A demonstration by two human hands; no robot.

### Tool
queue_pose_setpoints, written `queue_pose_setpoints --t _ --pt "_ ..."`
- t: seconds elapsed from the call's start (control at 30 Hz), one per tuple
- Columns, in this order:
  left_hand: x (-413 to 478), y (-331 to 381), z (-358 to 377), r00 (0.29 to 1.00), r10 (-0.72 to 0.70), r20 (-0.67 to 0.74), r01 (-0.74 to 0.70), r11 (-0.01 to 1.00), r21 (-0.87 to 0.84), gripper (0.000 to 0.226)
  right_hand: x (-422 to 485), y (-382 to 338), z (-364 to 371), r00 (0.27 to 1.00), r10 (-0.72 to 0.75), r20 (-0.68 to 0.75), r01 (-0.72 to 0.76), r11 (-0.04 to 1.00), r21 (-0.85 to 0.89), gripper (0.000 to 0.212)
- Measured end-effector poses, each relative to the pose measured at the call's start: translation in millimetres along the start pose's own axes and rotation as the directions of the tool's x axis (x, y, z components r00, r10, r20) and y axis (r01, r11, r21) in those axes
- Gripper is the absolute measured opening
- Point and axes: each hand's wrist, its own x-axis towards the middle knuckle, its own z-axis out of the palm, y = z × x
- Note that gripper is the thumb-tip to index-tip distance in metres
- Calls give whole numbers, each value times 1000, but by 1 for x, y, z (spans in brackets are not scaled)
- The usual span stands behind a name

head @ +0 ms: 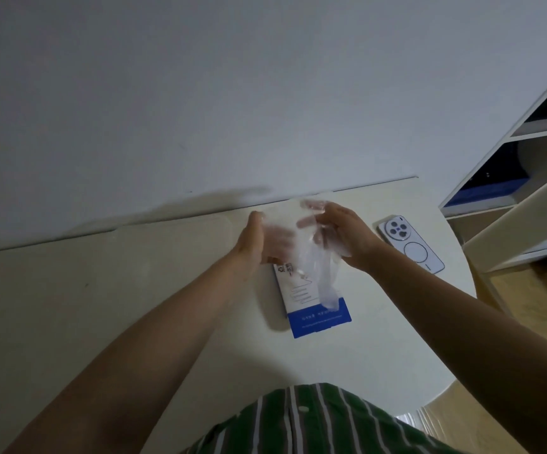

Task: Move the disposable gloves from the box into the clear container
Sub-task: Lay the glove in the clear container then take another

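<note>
The right hand (340, 235) is gripping clear gloves (318, 270) above the box (318, 317). The left hand (252, 242) is alongside, its hold too blurred to tell. Nothing seems to be reaching the container (200, 224) yet.

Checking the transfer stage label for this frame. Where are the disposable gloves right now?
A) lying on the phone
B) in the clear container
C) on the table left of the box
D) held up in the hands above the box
D: the clear gloves hang between the left hand and the right hand, with their loose end dangling over the blue and white box that lies flat on the table.
</note>
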Motion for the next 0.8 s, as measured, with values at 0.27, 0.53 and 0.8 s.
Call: queue_pose_setpoints --t 0.27,0.53,0.8 --pt "-17 4 -67 961 240 -133 -244 970 -13 10 20 2 66 998 49 35 -47 997 -68 28" --pt "-34 -22 -162 790 474 -389 -284 845 452 23 48 17 122 984 169 -57 -179 930 -321 26" --pt "-36 -49 -214 657 591 -468 -29 640 768 29 68 19 177 766 -639 -61 419 570 -706 25"
